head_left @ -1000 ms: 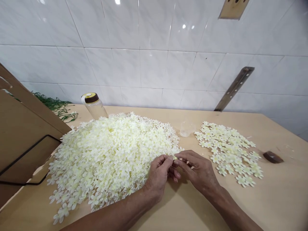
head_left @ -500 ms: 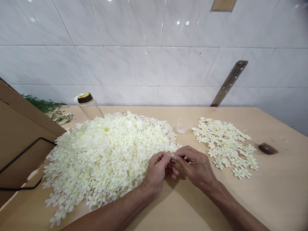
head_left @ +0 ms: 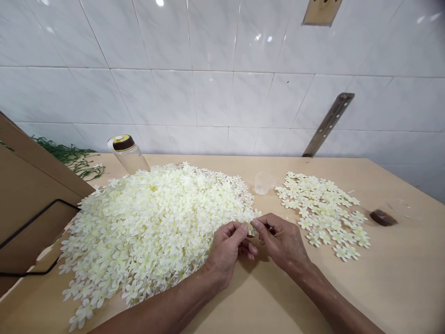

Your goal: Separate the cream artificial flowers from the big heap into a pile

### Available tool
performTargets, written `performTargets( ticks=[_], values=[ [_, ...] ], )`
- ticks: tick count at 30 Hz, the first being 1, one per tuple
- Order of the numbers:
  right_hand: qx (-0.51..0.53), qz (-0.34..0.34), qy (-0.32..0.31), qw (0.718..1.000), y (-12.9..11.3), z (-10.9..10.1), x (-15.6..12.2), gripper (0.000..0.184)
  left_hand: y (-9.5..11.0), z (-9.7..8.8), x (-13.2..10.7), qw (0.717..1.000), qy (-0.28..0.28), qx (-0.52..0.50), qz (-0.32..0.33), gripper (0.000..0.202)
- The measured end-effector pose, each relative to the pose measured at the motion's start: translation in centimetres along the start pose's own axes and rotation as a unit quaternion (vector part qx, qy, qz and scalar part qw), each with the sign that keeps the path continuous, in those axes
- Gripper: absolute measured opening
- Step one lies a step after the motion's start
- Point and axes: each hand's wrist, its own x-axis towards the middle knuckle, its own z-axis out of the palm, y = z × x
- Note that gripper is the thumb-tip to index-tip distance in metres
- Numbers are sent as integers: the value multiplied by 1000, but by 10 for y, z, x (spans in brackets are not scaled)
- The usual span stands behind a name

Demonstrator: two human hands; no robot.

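Both hands meet at the right edge of a big pile of pale yellow-white artificial flowers (head_left: 167, 218). My left hand (head_left: 229, 250) is closed in a pinch on a small artificial flower (head_left: 251, 229), mostly covered by the fingers. My right hand (head_left: 283, 239) is closed too, its thumb and forefinger pinching at that same flower from the other side. A looser, flatter group of the same flowers (head_left: 323, 208) lies on the table to the right of my right hand.
A clear bottle (head_left: 132, 159) with a brown and yellow lid stands behind the pile. Beyond the hands are a small clear plastic cup (head_left: 264, 183) and, far right, a clear cup of dark liquid (head_left: 383, 217). A cardboard box (head_left: 31, 185) and green stems (head_left: 73, 155) are at left.
The view has shifted slightly. My right fingertips have drawn a little apart from the left ones, and more of the flower shows between them.
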Motion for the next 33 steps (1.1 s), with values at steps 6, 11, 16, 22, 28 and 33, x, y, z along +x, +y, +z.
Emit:
performTargets(
  ticks=[6,11,16,22,28,33],
  values=[
    [143,146,-78,976,1,-1,4,44,-1,0,2,999,15,33,6,35],
    [194,179,-87,960,3,-3,7,48,-4,0,3,998,28,59,7,35],
    [78,123,19,989,-1,-6,13,40,-6,0,3,997,34,63,10,36],
    [71,-34,4,997,-22,-4,24,32,-3,2,2,997,42,60,9,34],
    [-33,-151,-35,987,-12,-11,14,19,-3,0,2,998,44,44,6,28],
    [-69,-144,-62,985,0,-12,10,17,-2,0,2,999,49,11,8,27]
  ],
)
